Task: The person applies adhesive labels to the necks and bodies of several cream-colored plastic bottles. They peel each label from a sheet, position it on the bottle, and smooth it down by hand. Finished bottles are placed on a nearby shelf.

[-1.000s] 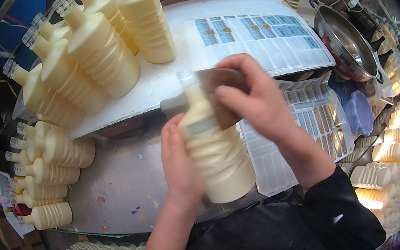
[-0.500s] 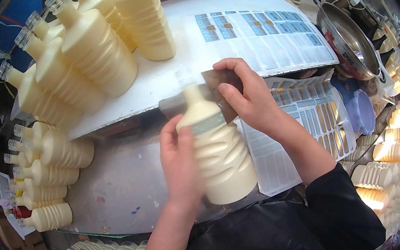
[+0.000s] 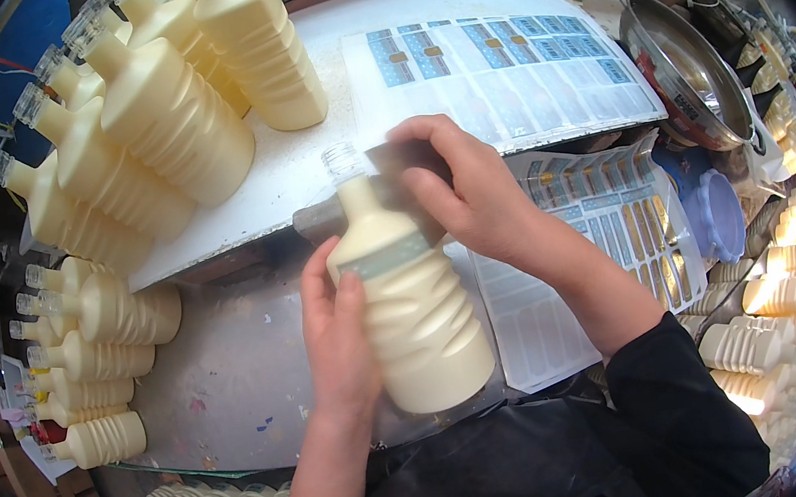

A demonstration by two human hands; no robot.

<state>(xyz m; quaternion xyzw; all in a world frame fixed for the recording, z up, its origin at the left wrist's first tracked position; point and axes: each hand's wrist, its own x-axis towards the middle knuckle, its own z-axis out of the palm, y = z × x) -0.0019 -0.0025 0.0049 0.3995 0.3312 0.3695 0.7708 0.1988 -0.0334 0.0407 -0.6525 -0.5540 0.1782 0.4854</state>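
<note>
A cream plastic bottle (image 3: 430,340) with a ribbed body and clear threaded neck lies tilted before me, mouth pointing away. Around its upper body runs a pale grey-green label strip (image 3: 384,257). My left hand (image 3: 336,327) is wrapped round the bottle's left side, its thumb beside the strip's left end. Between the thumb and fingers of my right hand (image 3: 471,189) is a thin, dark brown flat scraper (image 3: 395,160), held by the bottle's right shoulder. Whether its lower edge touches the bottle cannot be made out. Behind the neck lies a grey flat piece (image 3: 316,221), partly hidden.
Several cream bottles (image 3: 181,126) stand on the white board (image 3: 334,66) at far left; more lie below them (image 3: 91,435). Label sheets (image 3: 497,85) cover the board's right part, with another sheet (image 3: 549,329) nearer. A metal pan (image 3: 685,60) and lilac basin (image 3: 716,217) are at right.
The whole view has shifted slightly. My right hand and the scraper have moved a little left, closer to the bottle's neck. My left hand stays on the bottle.
</note>
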